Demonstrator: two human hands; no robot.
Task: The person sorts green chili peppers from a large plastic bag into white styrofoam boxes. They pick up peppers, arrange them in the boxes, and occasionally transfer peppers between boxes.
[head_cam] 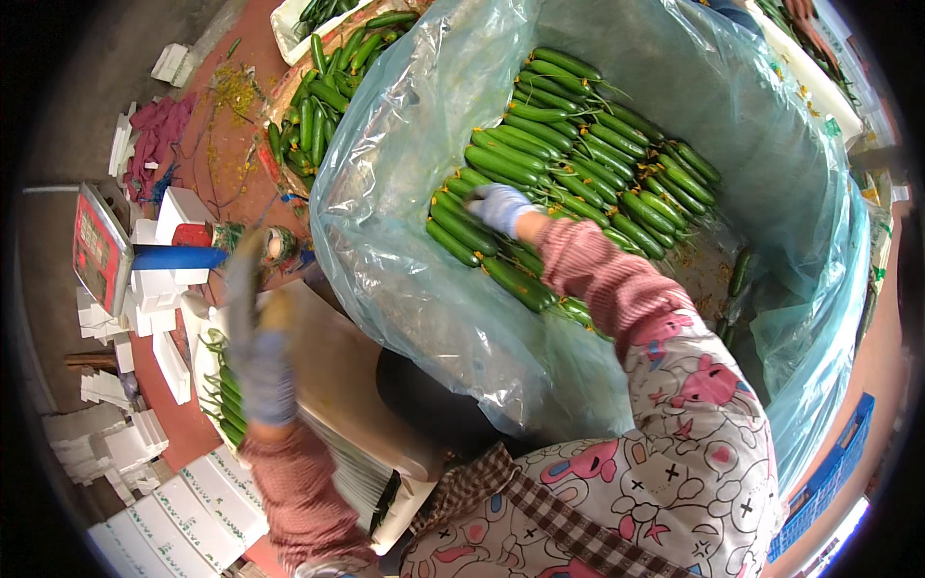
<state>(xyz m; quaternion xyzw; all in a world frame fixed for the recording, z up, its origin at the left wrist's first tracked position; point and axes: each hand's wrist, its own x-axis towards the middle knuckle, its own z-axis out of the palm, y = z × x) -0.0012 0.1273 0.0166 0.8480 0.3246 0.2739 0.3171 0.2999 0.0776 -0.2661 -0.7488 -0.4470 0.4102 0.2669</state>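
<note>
Rows of green cucumbers [506,155], some with yellow blossoms at their tips, lie in a large container lined with a bluish clear plastic bag [426,289]. My right hand [500,208], in a pale glove, reaches onto the left part of the rows; its fingertips are blurred, so whether it grips a cucumber cannot be told. My left hand [266,361], gloved and blurred by motion, is at the left, outside the bag, beside a white foam box [195,314] that holds cucumbers. Its fingers are too smeared to read.
More cucumbers [318,108] lie heaped beyond the bag. A scale display [101,249] on a blue post [177,257] stands at the left, near white foam pieces [155,289]. Stacked foam boxes [188,513] are lower left, a blue crate [824,477] at right. Another person's hand [801,10] shows top right.
</note>
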